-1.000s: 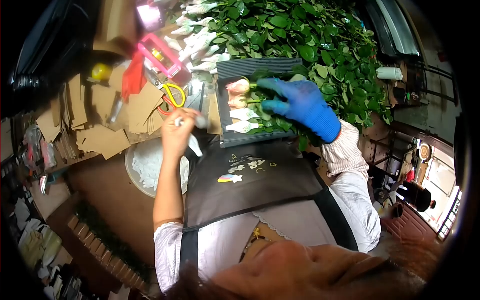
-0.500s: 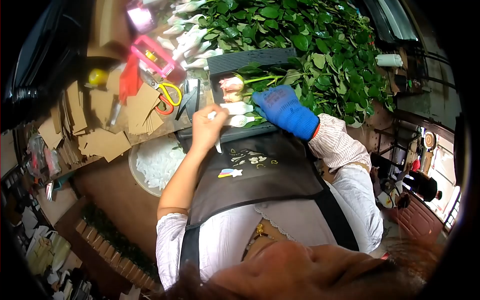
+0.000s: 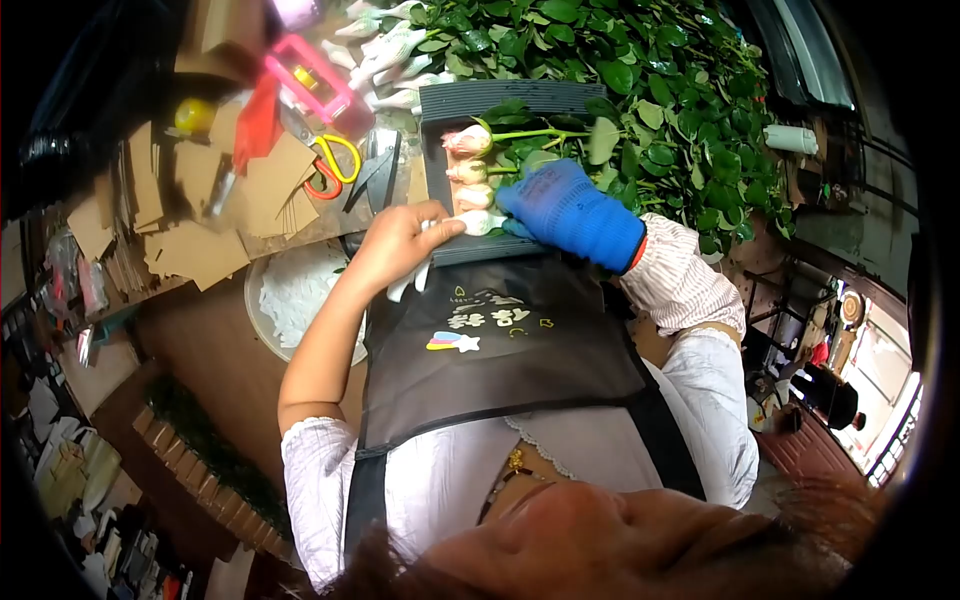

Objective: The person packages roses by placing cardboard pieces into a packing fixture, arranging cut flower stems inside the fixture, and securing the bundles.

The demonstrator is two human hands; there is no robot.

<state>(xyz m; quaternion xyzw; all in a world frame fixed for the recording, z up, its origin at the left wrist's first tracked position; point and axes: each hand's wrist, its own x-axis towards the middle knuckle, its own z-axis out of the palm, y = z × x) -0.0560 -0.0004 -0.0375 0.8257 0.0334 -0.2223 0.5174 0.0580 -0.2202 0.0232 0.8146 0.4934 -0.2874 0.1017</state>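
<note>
My bare left hand (image 3: 405, 240) pinches the tip of a white bud net (image 3: 480, 222) that covers the nearest rose head. More loose white netting (image 3: 408, 284) hangs below its palm. On the right, my right hand (image 3: 560, 208) wears a blue knit glove and is closed around the stems just behind the rose heads; its fingertips are partly hidden. Pale pink roses (image 3: 468, 141) lie in a row, uncovered, inside a dark ridged holder (image 3: 510, 97). Their leafy stems stretch off to the right.
A heap of leafy rose stems (image 3: 660, 120) fills the back right, with netted rose heads (image 3: 385, 55) at its left end. Scissors (image 3: 335, 165), a pink tape dispenser (image 3: 310, 80) and cardboard pieces (image 3: 200, 255) lie at left. A tub (image 3: 262, 322) below holds white nets.
The net has come off the second-nearest rose, baring its pink head. My left hand has moved from there to the nearest netted rose. My gloved right hand has barely shifted.
</note>
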